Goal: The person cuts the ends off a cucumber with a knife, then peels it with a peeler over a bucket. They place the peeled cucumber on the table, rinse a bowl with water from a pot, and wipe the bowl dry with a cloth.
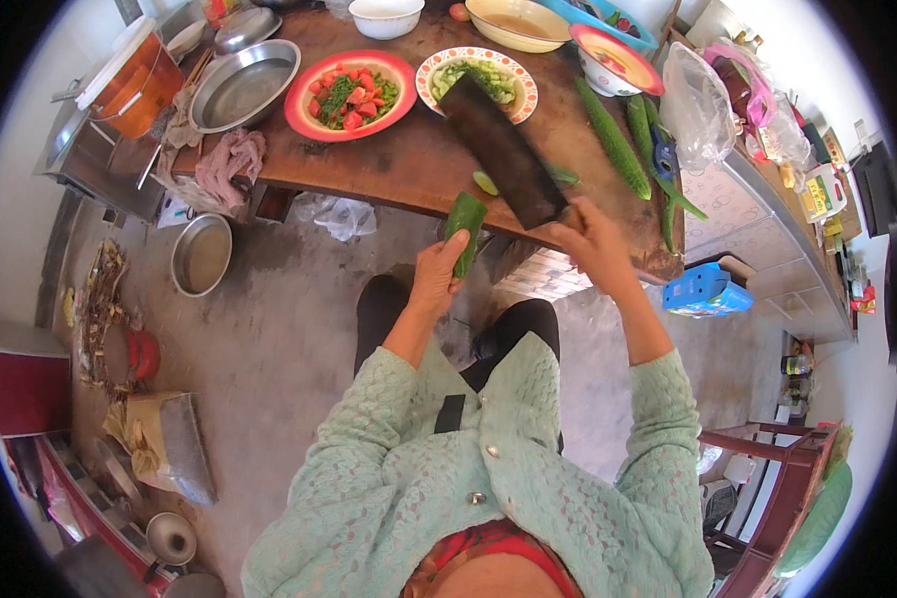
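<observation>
Mid-frame: my curled left hand [437, 271] is holding a cut green cucumber piece [467, 232]; rightward, my closed right hand [592, 242] is gripping a broad, dark-bladed cleaver [503, 152].

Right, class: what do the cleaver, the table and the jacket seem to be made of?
Cleaver: probably steel, dark and dull, judging by its broad, flat blade.
Table: apparently wood, worn-looking, from its patchy brown top.
Jacket: likely knit or lace fabric, matt, with an openwork-looking pattern.
</observation>
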A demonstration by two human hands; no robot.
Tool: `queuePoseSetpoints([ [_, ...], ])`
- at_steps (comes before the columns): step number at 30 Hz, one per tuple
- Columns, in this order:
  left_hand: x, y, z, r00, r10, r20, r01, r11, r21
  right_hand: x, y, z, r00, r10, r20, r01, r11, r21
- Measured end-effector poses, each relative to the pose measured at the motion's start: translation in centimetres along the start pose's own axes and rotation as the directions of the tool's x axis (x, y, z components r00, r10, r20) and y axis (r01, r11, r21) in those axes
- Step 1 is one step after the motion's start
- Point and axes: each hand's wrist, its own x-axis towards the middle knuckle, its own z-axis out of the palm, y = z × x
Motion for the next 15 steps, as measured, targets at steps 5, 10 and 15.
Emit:
queuePoseSetpoints([
  [5, -2.5, 0.8, -2.5, 0.959, 0.082, 0.272, -0.064, 0.995, -0.074, -4.9, 0.6, -1.1, 0.995, 0.093, -0.033, -0.036, 0.654, 0.756],
  [10, -5.8, 3.4, -1.6, 0.840, 0.260, 0.476, -0.117, 0.944, -0.308, -9.7, 3.9, 1.0, 0.993, 0.100, -0.055, -0.005, 0.522, 0.853],
  [15, -7.2, 4.9, -0.9, 0.763, 0.301, 0.572, -0.043, 0.907, -0.420, -12.5, 5.5, 3.6, 0.978, 0.200, -0.054, -0.044, 0.458, 0.888],
])
